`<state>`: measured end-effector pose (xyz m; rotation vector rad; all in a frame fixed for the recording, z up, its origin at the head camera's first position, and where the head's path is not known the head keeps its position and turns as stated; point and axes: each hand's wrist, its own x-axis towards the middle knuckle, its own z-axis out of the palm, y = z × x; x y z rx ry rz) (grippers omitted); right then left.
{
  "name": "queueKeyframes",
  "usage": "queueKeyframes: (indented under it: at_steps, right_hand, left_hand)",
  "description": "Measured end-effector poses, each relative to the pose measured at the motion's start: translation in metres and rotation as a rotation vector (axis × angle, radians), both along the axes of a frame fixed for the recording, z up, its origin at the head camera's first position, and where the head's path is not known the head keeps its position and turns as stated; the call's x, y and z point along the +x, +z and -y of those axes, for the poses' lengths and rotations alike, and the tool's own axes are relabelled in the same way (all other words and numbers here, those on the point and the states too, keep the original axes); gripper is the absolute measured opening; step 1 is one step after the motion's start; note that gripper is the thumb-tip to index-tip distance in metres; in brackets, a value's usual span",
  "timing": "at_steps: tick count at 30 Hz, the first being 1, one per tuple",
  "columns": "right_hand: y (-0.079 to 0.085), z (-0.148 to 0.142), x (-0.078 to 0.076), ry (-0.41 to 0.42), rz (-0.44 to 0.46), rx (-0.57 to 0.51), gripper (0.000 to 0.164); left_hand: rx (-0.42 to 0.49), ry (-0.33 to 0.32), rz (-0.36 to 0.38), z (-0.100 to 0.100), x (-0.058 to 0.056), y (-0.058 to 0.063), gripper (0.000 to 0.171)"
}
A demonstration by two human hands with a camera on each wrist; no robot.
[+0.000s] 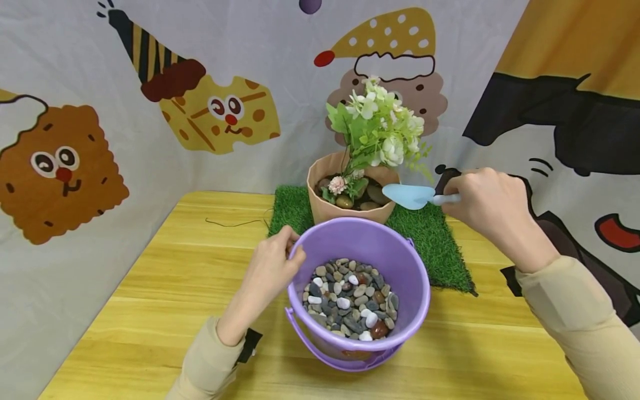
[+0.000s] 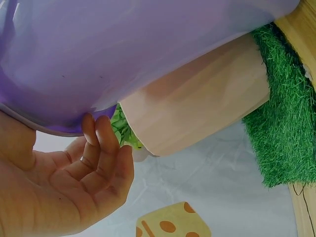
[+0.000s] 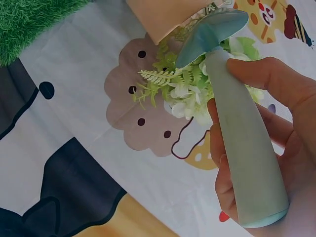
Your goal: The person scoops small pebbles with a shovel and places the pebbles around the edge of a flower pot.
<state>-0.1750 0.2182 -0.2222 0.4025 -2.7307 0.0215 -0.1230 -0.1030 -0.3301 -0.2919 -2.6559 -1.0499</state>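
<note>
The left hand (image 1: 270,266) is pinching the rim of a purple bucket (image 1: 360,244) at its left side, its fingers curling close against the edge. The right hand (image 1: 492,205) is gripping the handle of a small light-blue trowel (image 1: 409,195) — its fingers are wrapping round the handle while the thumb is lying along it, toward the blade. The trowel is hovering above and behind the bucket, its blade pointing left and overlapping the right rim of a peach flowerpot (image 1: 320,212); whether the two are touching, I cannot tell.

The bucket is sitting on the wooden surface (image 1: 175,311), nearer the person than the flowerpot, and its purple handle (image 1: 345,367) is hanging down at the front. Inside, grey, white, tan and reddish-brown pebbles (image 1: 350,297) are covering the bottom. The flowerpot is standing on a green grass-like mat (image 1: 430,250), holding large dark stones (image 1: 376,193), a small pink flower (image 1: 337,185) and a tall spray of white-green blossoms (image 1: 392,122). A thin dark wire (image 1: 235,224) is lying left of the mat. Behind everything, a pale cloth (image 1: 240,33) is hanging — cartoon cheese and biscuit faces are showing on it.
</note>
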Motion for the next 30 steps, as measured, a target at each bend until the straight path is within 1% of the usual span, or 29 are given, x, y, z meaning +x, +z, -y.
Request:
queueKeyframes:
  at_steps: [6, 13, 15, 21, 28, 30]
  right_hand:
    - [-0.004, -0.001, 0.011, 0.033, -0.046, -0.015, 0.011]
    - [-0.008, 0.002, 0.025, 0.170, -0.168, -0.010, 0.011]
    - [-0.008, 0.004, 0.029, 0.196, -0.180, -0.003, 0.011]
    - [-0.009, 0.010, 0.038, 0.271, -0.171, 0.029, 0.016]
    - [-0.012, 0.019, 0.046, 0.373, -0.239, 0.081, 0.016]
    - [-0.014, 0.022, 0.047, 0.391, -0.243, 0.095, 0.016]
  left_hand:
    - [0.003, 0.000, 0.002, 0.000, 0.001, 0.000, 0.013]
    - [-0.001, 0.003, 0.005, 0.000, 0.001, 0.000, 0.013]
    - [-0.001, 0.003, 0.005, 0.000, 0.001, 0.000, 0.013]
    - [0.000, 0.006, -0.006, 0.000, 0.001, 0.000, 0.013]
    - [0.005, 0.000, -0.001, 0.000, 0.000, 0.000, 0.013]
    - [0.006, 0.000, -0.001, 0.000, 0.000, 0.000, 0.013]
